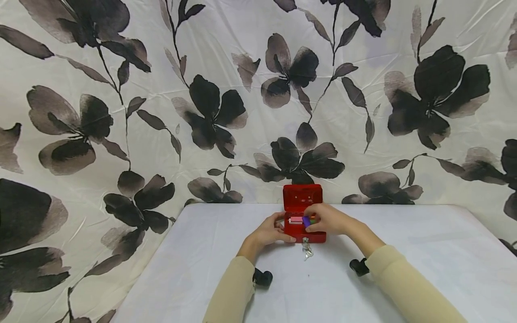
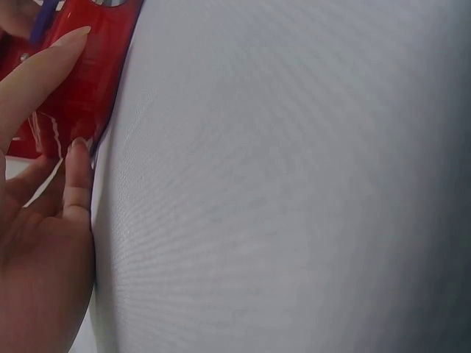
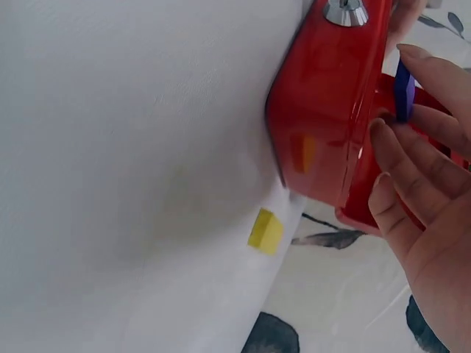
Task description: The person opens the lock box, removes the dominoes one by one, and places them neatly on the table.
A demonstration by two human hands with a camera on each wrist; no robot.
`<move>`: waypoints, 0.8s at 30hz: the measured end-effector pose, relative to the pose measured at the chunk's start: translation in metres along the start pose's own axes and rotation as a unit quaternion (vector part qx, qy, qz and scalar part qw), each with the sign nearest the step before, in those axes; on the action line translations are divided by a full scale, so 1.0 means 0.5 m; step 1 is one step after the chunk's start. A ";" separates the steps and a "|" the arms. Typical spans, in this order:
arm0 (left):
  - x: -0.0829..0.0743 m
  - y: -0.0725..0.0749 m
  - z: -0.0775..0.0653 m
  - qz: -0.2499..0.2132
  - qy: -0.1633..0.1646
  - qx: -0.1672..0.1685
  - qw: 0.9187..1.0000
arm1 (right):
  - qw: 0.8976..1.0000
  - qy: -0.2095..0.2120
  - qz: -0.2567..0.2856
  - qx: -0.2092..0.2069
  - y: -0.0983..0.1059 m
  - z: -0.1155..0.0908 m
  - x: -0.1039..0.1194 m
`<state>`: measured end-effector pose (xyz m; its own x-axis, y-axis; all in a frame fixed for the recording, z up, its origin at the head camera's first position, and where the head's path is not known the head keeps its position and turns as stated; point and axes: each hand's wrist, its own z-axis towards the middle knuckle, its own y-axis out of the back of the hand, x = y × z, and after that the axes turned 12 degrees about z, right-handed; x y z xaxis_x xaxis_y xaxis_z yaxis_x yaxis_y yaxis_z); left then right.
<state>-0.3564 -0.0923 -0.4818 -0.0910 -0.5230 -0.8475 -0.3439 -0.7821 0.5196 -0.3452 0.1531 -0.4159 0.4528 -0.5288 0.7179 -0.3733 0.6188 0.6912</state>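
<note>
A small red metal cash box (image 1: 315, 237) stands on the table with its lid (image 1: 303, 192) raised toward the back. My left hand (image 1: 268, 231) grips its left side, the thumb over the front edge and the fingers along the side wall. Over the opening, my right hand (image 1: 331, 218) pinches a thin purple block (image 3: 403, 92) between thumb and fingers. Pink pieces (image 1: 296, 220) lie inside the box, left of the purple block. Keys (image 1: 308, 253) hang from the lock at the front. The right hand hides part of the interior.
A yellow block (image 3: 266, 232) lies on the white tabletop (image 1: 282, 296) beside the box's right end. Behind the table hangs a floral cloth (image 1: 226, 170). Black wrist cameras (image 1: 263, 278) sit by both sleeves.
</note>
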 end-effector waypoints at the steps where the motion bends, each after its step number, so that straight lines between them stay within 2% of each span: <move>1: 0.001 0.000 0.000 0.000 0.000 0.000 1.000 | 1.000 -0.001 -0.002 -0.003 0.001 -0.003 0.000; 15: -0.004 0.001 -0.003 0.001 0.015 -0.006 1.000 | 1.000 0.010 -0.017 -0.019 0.033 -0.036 -0.025; 24: 0.001 -0.001 0.001 -0.005 0.007 -0.007 1.000 | 0.999 0.022 -0.012 -0.023 0.057 -0.065 -0.041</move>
<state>-0.3568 -0.0919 -0.4824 -0.0747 -0.5191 -0.8514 -0.3319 -0.7922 0.5121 -0.3387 0.2007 -0.4134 0.4963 -0.5190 0.6960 -0.3242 0.6329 0.7031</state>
